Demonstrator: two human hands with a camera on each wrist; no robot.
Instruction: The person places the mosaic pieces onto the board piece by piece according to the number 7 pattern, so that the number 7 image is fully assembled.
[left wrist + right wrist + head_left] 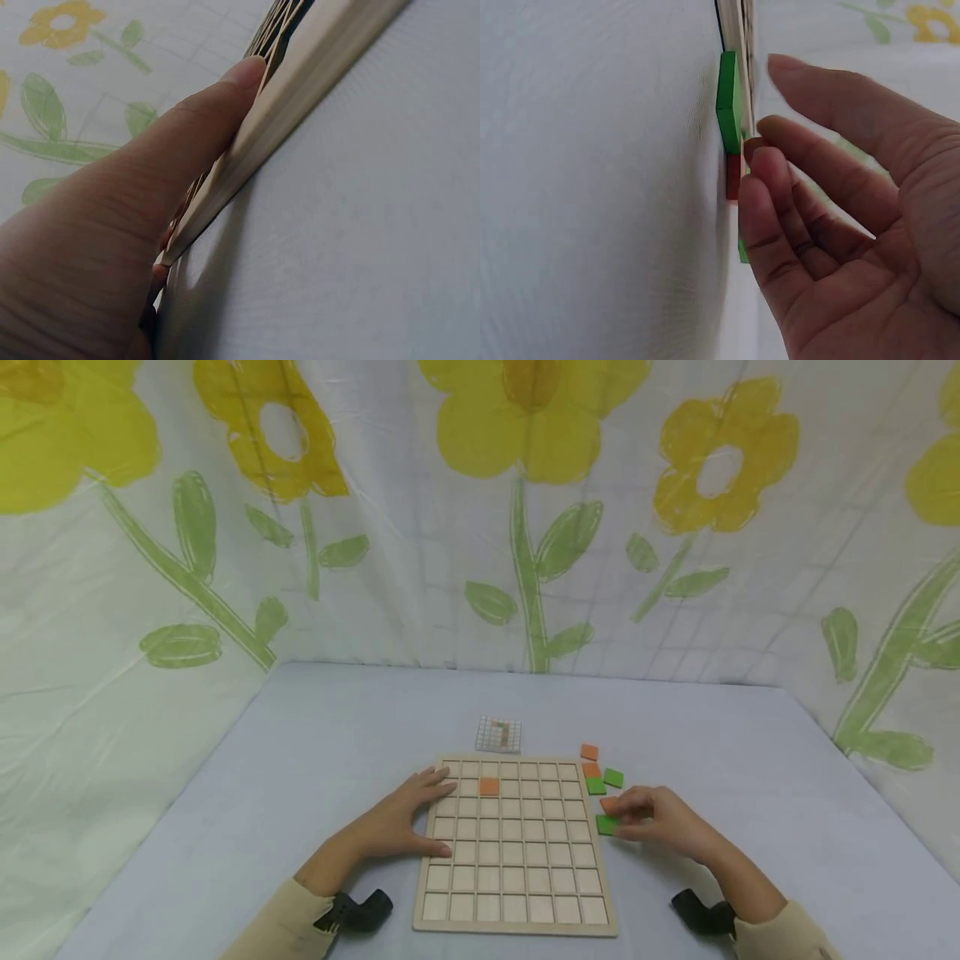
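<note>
A wooden grid board [501, 856] lies flat, with a single orange tile [489, 787] in one of its upper cells. My left hand [397, 814] rests on the board's left edge, fingers and thumb spread; the left wrist view shows the thumb [217, 97] lying over the rim. Beside the board's right edge, my right hand [663, 818] is just above a partly covered orange tile [608, 805] and a green tile [606, 825]. Its fingers are loosely bent, and the right wrist view shows a gap between thumb and fingers, without a tile. Whether a fingertip touches a tile is hidden.
More loose tiles lie right of the board: orange tiles [589, 752] and green tiles [613, 777]. A small card with a printed grid [498, 735] stands or lies behind the board. The white table [360, 702] meets a flowered curtain [420, 552].
</note>
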